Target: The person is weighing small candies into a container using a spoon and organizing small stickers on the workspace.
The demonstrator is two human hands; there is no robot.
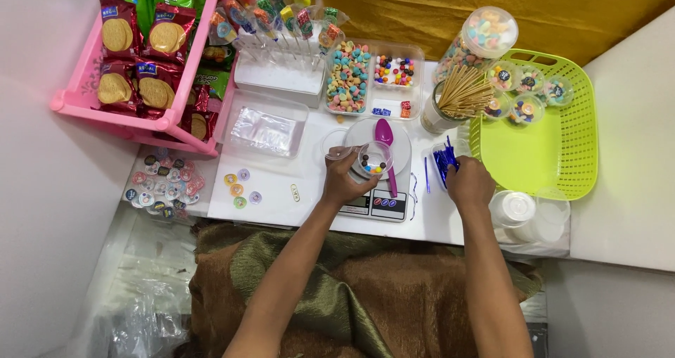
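At the bench centre, our left hand [344,179] closes its grip on a small clear plastic cup with coloured candies [373,162], over the white digital scale [380,205]. It seems light, thin; hold its rim gently. At three o'clock, our right hand [470,182] touches blue twist ties [443,157]; its grip we cannot tell.

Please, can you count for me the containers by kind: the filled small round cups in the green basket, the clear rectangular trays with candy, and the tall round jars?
Filled small round clear cups in the lime green plastic basket: 6
Clear rectangular plastic trays with colourful candy: 2
Tall round clear jars, one with pastel candy, one with wooden sticks: 2
Total: 10
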